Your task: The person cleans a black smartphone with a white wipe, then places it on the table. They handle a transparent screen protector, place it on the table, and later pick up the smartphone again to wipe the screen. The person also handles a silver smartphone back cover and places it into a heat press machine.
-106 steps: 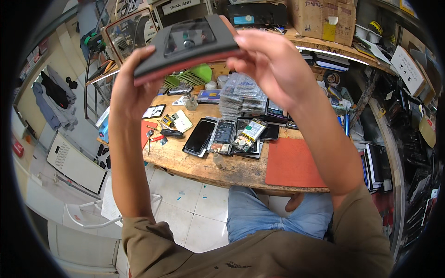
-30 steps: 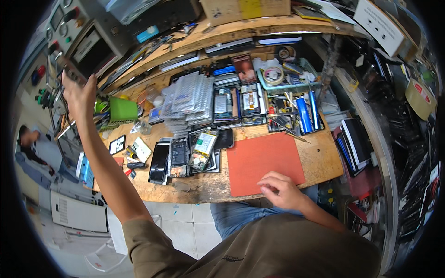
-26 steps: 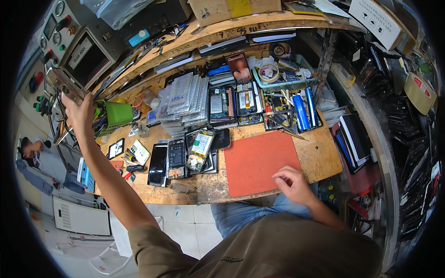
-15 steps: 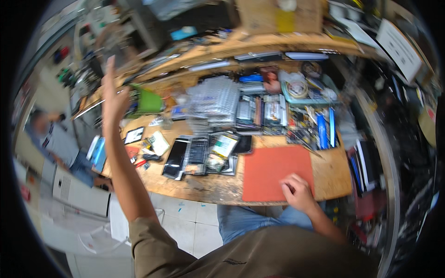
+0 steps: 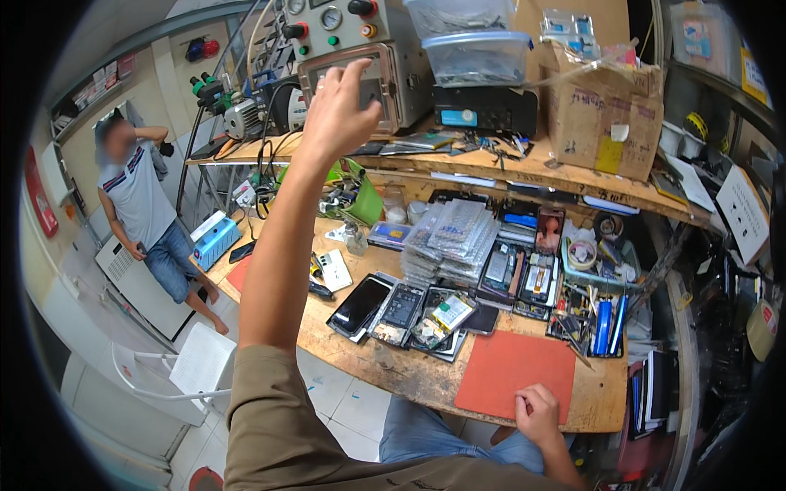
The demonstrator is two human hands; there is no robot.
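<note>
Raised on my outstretched arm, my left hand point(image 5: 340, 114) is open, with thumb and fingers apart and nothing seen in it. It appears in front of the framed door of a grey machine point(image 5: 360, 45) with gauges and knobs; whether it touches the door I cannot tell. My right hand point(image 5: 536, 409) rests at the front edge of a red mat point(image 5: 512, 364), its fingers curled closed with nothing visible in them. Left of the mat lie a black-screened phone point(image 5: 363, 304), an opened phone point(image 5: 399, 311) and a phone part with a yellowish-green label point(image 5: 450, 313).
Bubble-wrapped packs point(image 5: 450, 241) are stacked mid-bench beside a green bin point(image 5: 366, 200). Tools and blue tubes point(image 5: 604, 326) stand at the right. A cardboard box point(image 5: 602, 114) and clear tubs point(image 5: 475, 57) occupy the shelf. Another person point(image 5: 139, 204) stands at left, behind a white chair point(image 5: 201, 360).
The view has swung left and up, bringing the gauged machine into sight. My left hand's fingers have gone from pointing straight to spread and slightly bent. My right hand stays on the mat.
</note>
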